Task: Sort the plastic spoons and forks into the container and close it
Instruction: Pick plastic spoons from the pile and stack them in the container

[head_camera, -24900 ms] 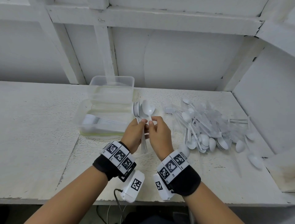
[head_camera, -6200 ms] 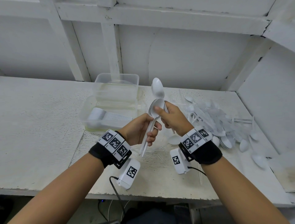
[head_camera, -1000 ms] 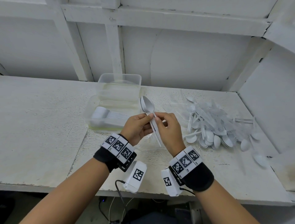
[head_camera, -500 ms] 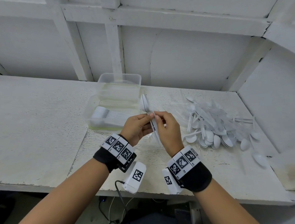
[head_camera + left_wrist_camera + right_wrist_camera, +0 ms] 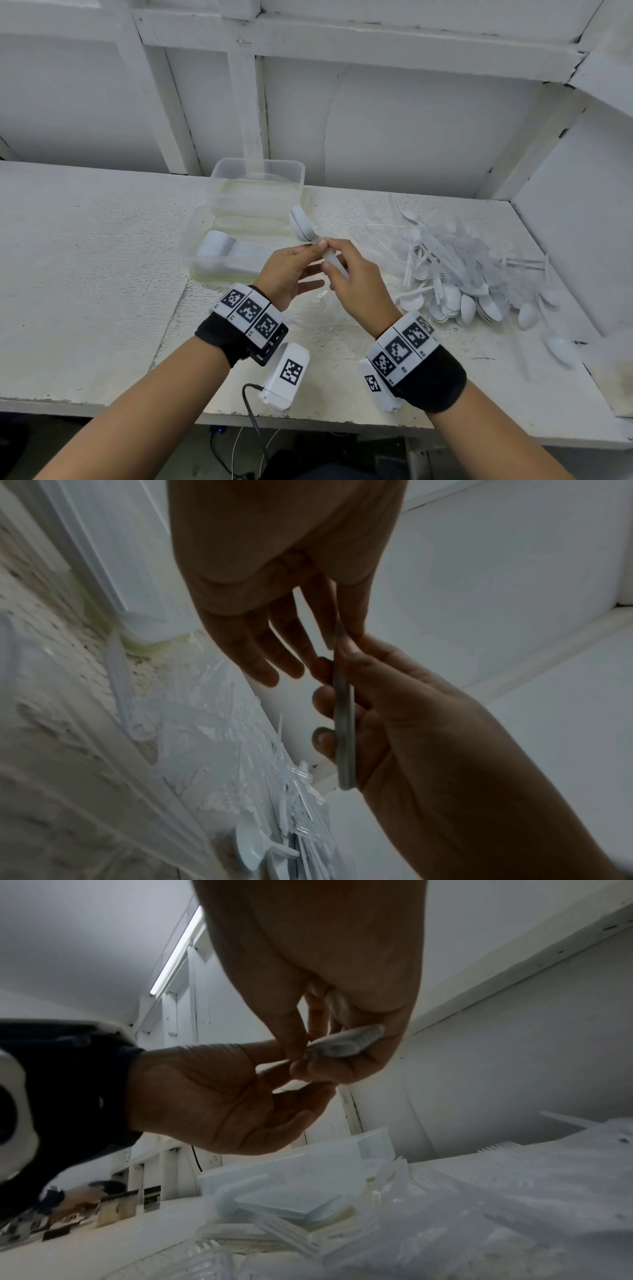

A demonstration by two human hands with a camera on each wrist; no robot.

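Wristbands: black bands (image 5: 236,337) on both forearms at the bottom of the head view carry white strips of square black-and-white marker codes; no readable words.
Wrist cameras: white boxes (image 5: 286,377) under each wrist, each with one marker code; a black cable hangs from the left one.
Right hand: the right hand (image 5: 356,284), centre of the head view, curls its fingers round the handles of a stack of white plastic spoons (image 5: 303,226).
Left hand: the left hand (image 5: 286,274), just left of it, has straight, spread fingers (image 5: 263,666); its thumb and forefinger tip touch the stack where the handles meet the bowls.
Spoon stack: nested bowls point up and away, held above the table (image 5: 85,291) and in front of the container's right edge.
Loose pile: white spoons and clear forks (image 5: 455,270) lie tangled at right centre, well apart from the container.
Container: a clear rectangular container (image 5: 239,246), left of centre, holds a neat row of white cutlery lying on its side.
Second tub: a clear tub (image 5: 257,181) stands directly behind it, touching.
Wall: white boards and beams (image 5: 342,51) fill the upper frame.
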